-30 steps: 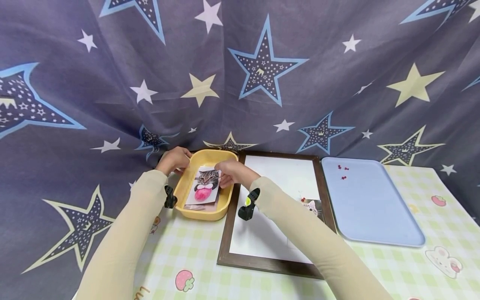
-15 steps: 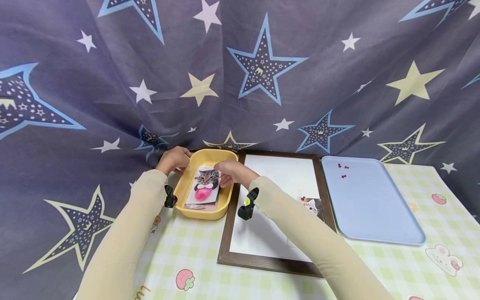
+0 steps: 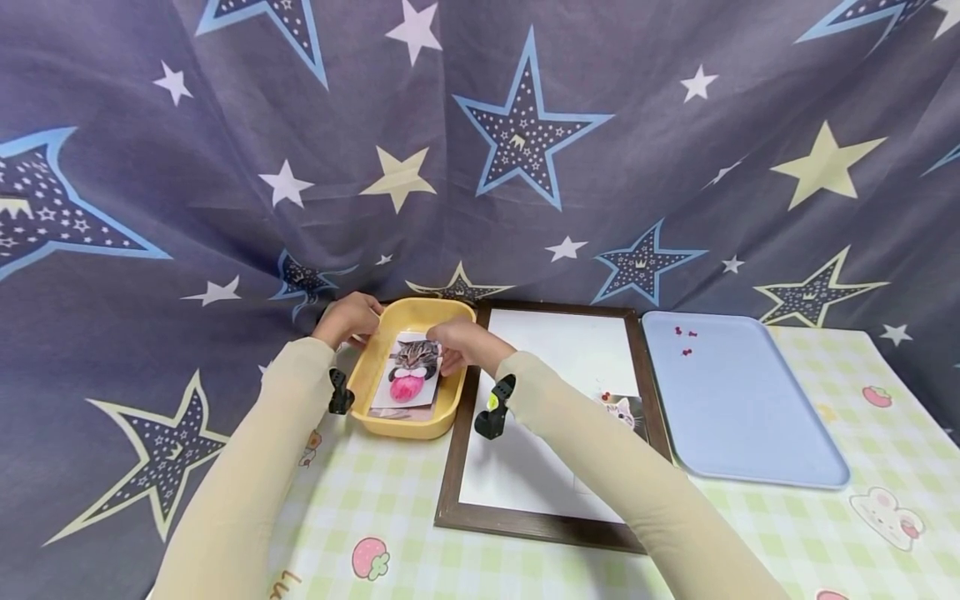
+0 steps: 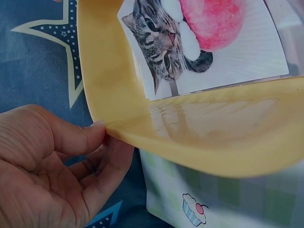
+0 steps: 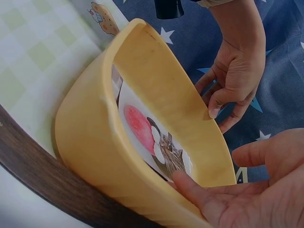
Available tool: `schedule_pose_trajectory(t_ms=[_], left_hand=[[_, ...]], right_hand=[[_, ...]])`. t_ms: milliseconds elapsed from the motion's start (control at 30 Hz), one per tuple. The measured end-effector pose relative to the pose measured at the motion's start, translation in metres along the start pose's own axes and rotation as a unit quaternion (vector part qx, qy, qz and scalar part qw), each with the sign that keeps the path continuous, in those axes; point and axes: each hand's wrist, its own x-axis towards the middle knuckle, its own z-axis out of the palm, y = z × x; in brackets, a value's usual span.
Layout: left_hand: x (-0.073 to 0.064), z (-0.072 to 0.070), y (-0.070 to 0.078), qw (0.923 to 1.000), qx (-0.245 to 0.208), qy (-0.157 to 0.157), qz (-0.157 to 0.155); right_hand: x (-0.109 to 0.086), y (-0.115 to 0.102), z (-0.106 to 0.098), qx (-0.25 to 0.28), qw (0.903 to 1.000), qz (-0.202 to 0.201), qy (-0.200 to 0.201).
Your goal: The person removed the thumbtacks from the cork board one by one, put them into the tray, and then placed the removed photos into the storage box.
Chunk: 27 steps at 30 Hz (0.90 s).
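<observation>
In the head view a yellow plastic bin point(image 3: 420, 429) holds a stack of photos, the top one a cat photo point(image 3: 411, 367) showing a tabby with a pink ball-like shape. My left hand point(image 3: 348, 319) pinches the bin's rim at its far left corner, thumb on top and fingers beneath, as the left wrist view shows. My right hand point(image 3: 467, 343) reaches over the right wall into the bin. In the right wrist view a fingertip touches the cat photo point(image 5: 142, 130) at its edge, while the thumb point(image 5: 251, 153) stands apart. The photos underneath are mostly covered.
Right of the bin lies a brown-framed white board point(image 3: 547, 350), with a kitten photo point(image 3: 626, 410) and a red pin on it, partly behind my right sleeve. Further right is a light blue tray point(image 3: 750, 417) with red push pins point(image 3: 686, 352). A starry curtain point(image 3: 525, 250) hangs behind.
Both hands stay in practically the same place at the bin, and the photos lie as before. Only a very slight shift of the whole view shows.
</observation>
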Motion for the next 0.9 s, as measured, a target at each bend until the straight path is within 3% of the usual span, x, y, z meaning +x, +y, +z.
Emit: schedule_pose_trajectory(t_ms=[900], left_hand=[[0.0007,-0.0009,0.0002,1.0,-0.003,-0.002,-0.003]], right_hand=[[-0.0006,0.0006,0.0008,0.02,0.9997,0.001,0.014]])
